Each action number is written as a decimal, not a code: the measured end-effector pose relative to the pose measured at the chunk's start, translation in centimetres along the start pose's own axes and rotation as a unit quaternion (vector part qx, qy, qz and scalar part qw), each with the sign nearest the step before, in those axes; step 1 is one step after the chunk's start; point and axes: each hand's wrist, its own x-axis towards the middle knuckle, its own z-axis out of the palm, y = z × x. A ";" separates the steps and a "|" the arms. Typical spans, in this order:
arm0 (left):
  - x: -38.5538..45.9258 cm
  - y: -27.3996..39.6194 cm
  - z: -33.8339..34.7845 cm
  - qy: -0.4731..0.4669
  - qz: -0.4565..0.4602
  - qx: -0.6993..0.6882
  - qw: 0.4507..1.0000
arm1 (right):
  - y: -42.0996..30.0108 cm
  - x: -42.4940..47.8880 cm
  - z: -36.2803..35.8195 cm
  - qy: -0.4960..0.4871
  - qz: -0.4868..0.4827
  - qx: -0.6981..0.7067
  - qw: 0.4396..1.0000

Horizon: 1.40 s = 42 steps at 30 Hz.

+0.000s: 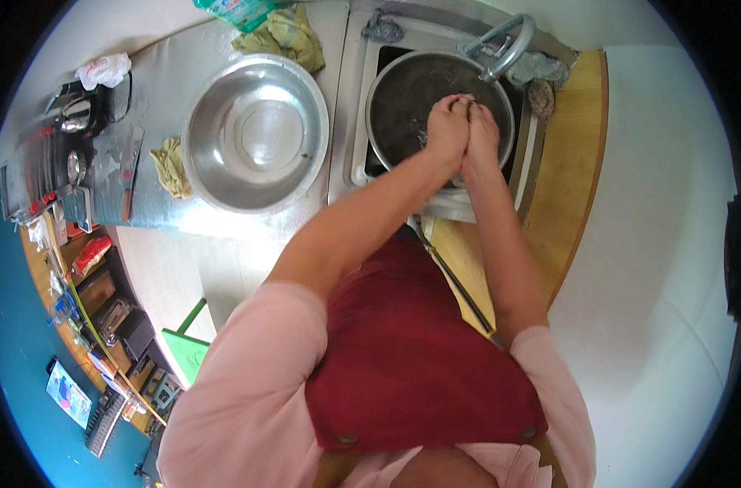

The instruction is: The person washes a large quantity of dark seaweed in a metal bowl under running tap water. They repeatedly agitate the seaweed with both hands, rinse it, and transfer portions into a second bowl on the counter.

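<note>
My left hand [448,129] and my right hand [482,133] are pressed together over a round metal basin [370,116] filled with dark, murky water. Some dark matter shows between the fingers; whether the hands enclose anything cannot be told. The basin sits in the sink [353,146], under a curved metal faucet [520,46] at its upper right. On the steel counter to the left stands a wide stainless steel bowl [214,131] with a small dark speck inside. Yellowish cloths lie behind the bowl [291,39] and at its left side [172,168].
A knife [129,165] lies on the counter's left part, near a rack of utensils [40,171]. A scouring pad [382,27] rests behind the basin; a grey cloth [536,68] and a brown scrubber [541,97] lie right of the faucet. A green stool [187,351] stands lower left.
</note>
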 end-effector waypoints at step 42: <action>-5.3 19.4 -21.7 0.036 0.294 0.726 0.620 | 1.0 -9.6 16.1 -0.267 -0.416 -0.408 0.768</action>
